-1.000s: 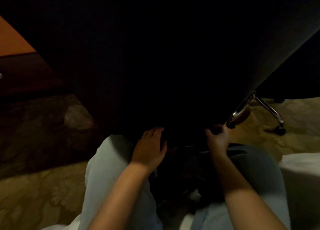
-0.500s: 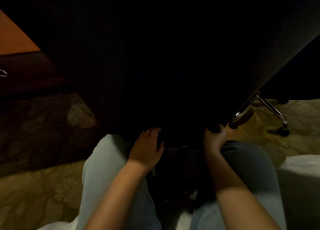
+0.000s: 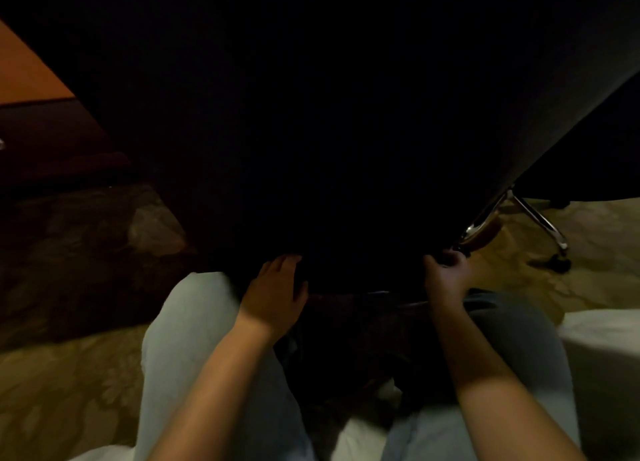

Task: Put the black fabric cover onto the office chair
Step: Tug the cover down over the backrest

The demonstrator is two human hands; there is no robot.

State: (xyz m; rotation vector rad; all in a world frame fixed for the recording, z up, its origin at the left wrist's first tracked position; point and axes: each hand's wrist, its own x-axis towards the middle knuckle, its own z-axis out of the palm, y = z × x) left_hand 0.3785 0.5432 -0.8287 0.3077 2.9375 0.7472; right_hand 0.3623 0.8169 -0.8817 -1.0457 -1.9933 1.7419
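The black fabric cover (image 3: pixel 329 131) fills most of the view, stretched over the back of the office chair, whose chrome legs (image 3: pixel 540 221) and a caster show at the right. My left hand (image 3: pixel 277 294) lies with straight fingers against the cover's lower edge. My right hand (image 3: pixel 446 273) has its fingers curled round the cover's bottom hem near the chrome leg. The scene is very dark, and the chair's frame under the fabric is hidden.
My knees in light trousers (image 3: pixel 194 322) are close under the chair. Patterned carpet (image 3: pixel 62 384) covers the floor. A dark wooden desk (image 3: pixel 41 131) stands at the left. Something white (image 3: pixel 609 356) lies at the right edge.
Both hands stay at the cover's lower edge. My right hand has shifted slightly right along the hem, toward the chrome leg.
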